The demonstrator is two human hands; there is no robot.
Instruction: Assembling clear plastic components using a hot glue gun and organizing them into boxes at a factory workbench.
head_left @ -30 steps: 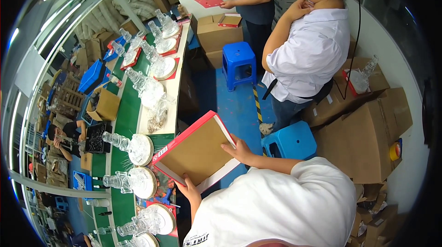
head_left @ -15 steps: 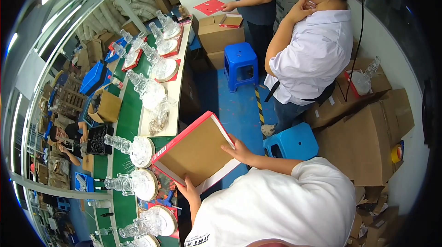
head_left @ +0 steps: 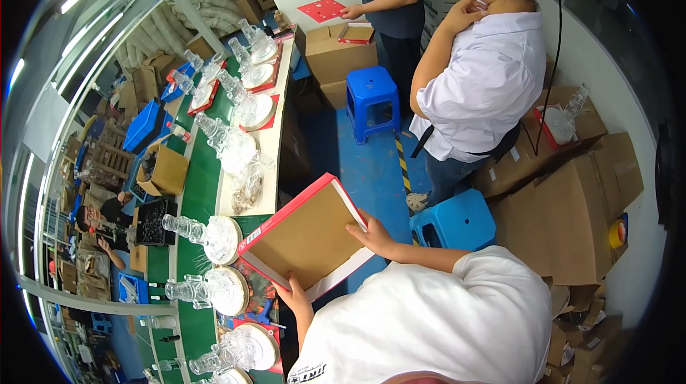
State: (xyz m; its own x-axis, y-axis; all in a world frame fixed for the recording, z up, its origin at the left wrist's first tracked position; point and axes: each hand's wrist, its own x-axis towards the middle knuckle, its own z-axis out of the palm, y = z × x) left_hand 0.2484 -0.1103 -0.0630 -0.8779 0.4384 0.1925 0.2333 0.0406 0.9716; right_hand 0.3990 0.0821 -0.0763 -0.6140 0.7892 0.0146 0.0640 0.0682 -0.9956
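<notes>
We had the flat red-edged cardboard box lid [head_left: 309,235] at centre frame, tilted, brown inside facing up. Left hand [head_left: 296,299] gripped its lower edge, right hand [head_left: 371,234] clasped the right edge. Just left of it: the green counter [head_left: 191,202] with clear glass bottles on round white plates [head_left: 214,235].

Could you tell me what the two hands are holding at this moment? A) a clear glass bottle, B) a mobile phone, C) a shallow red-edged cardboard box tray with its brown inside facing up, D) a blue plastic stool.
C: the left hand grips the lower corner and the right hand the right edge of the open red-edged box tray, tilted above the green bench.
</notes>
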